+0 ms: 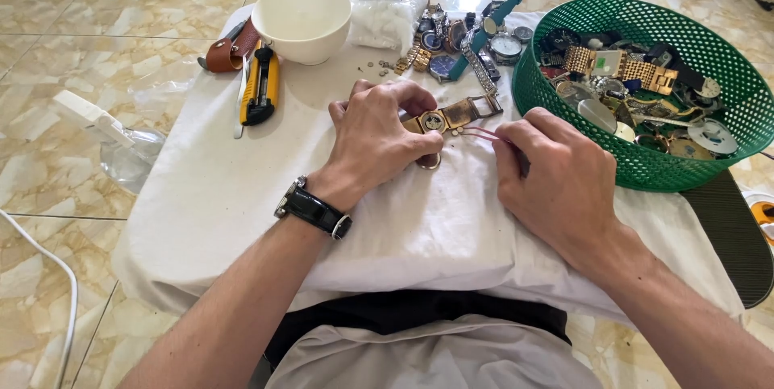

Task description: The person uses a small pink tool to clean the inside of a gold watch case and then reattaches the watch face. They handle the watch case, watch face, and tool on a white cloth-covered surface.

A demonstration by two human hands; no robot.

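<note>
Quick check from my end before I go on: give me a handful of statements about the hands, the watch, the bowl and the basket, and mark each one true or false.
1. The left hand pins a gold watch against the white cloth. True.
2. The right hand holds a yellow utility knife. False: it holds a thin reddish tool pointed at the watch; the yellow utility knife lies beside the white bowl.
3. The green basket is empty. False: it is full of watches and watch parts.
4. The green basket stands on the right-hand side. True.
5. A black-strapped wristwatch is on the left wrist. True.
</note>
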